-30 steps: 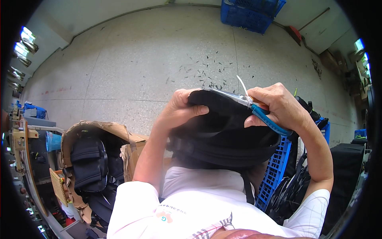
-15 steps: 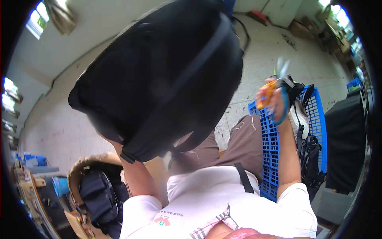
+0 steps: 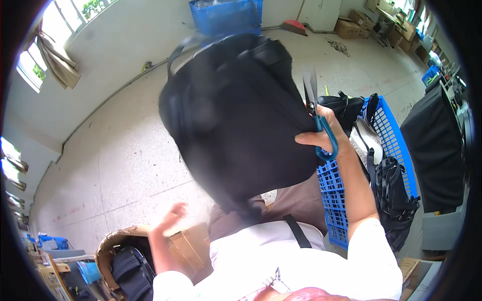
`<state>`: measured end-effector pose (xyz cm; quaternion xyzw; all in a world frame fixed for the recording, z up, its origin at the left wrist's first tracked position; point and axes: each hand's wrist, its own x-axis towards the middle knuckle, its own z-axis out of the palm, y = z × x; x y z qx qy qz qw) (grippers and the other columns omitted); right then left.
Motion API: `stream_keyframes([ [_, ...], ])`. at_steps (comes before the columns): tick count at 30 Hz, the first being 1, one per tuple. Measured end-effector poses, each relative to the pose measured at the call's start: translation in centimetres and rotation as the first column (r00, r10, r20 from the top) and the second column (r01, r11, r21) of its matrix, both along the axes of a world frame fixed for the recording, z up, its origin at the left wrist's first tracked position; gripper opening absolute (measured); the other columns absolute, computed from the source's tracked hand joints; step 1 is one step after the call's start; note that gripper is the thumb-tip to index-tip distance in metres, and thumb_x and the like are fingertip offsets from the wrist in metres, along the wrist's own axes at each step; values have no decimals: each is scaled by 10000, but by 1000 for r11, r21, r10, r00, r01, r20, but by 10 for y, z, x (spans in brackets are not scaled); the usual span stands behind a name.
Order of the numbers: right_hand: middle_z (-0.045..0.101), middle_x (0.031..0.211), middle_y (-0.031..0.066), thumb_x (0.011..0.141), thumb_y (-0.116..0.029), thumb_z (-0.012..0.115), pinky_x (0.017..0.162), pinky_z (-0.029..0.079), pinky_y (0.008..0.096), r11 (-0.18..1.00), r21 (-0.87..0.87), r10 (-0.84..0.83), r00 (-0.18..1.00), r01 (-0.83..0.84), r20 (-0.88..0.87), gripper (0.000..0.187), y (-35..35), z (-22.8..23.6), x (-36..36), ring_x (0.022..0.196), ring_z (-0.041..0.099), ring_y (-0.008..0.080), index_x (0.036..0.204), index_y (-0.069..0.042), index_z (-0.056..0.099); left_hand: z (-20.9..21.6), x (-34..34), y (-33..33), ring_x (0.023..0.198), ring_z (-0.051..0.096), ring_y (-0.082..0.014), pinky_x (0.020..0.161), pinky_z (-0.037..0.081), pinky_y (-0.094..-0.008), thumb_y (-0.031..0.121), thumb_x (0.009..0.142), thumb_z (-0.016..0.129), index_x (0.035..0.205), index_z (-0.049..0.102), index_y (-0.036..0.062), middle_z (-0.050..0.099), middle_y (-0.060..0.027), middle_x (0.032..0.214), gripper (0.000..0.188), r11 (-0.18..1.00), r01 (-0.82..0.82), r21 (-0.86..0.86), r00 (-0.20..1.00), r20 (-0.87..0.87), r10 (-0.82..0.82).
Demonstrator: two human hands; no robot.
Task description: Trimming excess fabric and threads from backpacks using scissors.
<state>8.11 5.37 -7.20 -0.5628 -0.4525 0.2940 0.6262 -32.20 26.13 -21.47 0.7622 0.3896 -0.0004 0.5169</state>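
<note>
Bag [image 3: 241, 125], black, held up over lap [image 3: 296, 200], near left edge of blue crate [image 3: 398, 145], right hand [image 3: 338, 132] clamped on bag's right side, teal-handled scissors [image 3: 319, 123] in same grip, left hand [image 3: 171, 219] blurred, unclenched, empty, well apart from right, near cardboard box [image 3: 193, 246]

Head view, single: left camera of a head-worn fisheye pair looks down over white shirt [image 3: 286, 258], black bag [image 3: 246, 125] close before it, floor [image 3: 130, 165] and wall [image 3: 115, 50] farther off.
</note>
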Motion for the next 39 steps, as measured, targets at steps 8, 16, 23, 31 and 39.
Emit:
stream_keyframes([
  [8,570,817,50,573,-89,766,705,407,252,930,-129,365,814,-345,452,535,17,17,-9,734,501,133,1052,-1,542,219,166,9,997,548,-213,886,397,-340,340,739,650,1180,490,19,590,-125,1065,569,640,-278,716,687,614,-389],
  [16,527,680,110,611,-84,734,564,437,329,991,36,-104,589,126,802,472,2,-5,-30,613,536,264,1015,-13,500,176,180,24,677,568,-74,641,469,-206,69,678,662,916,626,-13,628,-19,777,254,978,157,140,824,528,-208],
  [23,485,725,139,714,-15,624,551,458,355,959,145,-223,337,243,915,394,-50,-68,-91,669,535,271,1075,-18,467,127,169,34,697,581,-104,659,466,-233,23,705,608,910,628,-17,636,-46,806,210,983,-150,-108,773,608,184],
  [31,533,752,92,643,-145,759,515,462,259,966,-118,-119,800,230,588,507,-70,-74,-76,612,542,178,1054,-28,487,94,134,53,762,569,-104,727,432,-217,11,749,602,923,630,-14,631,-34,853,177,992,-102,-77,649,750,125],
  [39,485,820,66,589,-565,687,585,437,281,972,-59,-84,572,228,816,707,-58,9,3,700,497,175,1095,-100,525,105,106,45,758,570,-180,815,397,-325,40,670,711,863,642,33,635,-47,820,205,996,-90,-2,444,895,42],
])
